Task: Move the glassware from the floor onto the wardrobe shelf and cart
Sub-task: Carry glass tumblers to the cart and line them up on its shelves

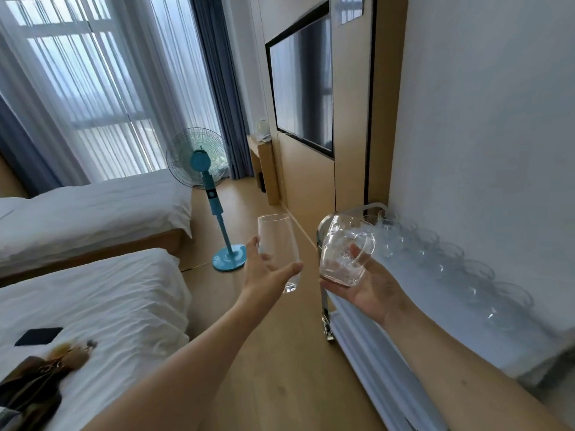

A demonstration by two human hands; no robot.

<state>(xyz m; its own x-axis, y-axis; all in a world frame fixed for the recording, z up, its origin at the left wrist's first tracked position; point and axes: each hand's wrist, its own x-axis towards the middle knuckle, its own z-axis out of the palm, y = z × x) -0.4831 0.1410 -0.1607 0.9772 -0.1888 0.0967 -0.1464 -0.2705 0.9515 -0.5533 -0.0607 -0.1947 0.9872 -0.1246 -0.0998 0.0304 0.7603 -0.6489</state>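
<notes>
My left fingers (264, 259) wrap tall tumbler (278, 247) mid-body; right hand (361, 287) cups handled mug (343, 250) from beneath, fingers curled. Both thin, slick, breakable: hold low, firm. Cart (435, 306) at 3 o'clock, blurred glass row (460, 265) probably along wall.

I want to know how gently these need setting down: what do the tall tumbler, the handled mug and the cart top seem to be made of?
Tall tumbler: clear, thin glass by the look; the floor shows through it.
Handled mug: thicker clear glass, with bright glints.
Cart top: smooth white surface, probably laminate or painted; cannot tell.
</notes>
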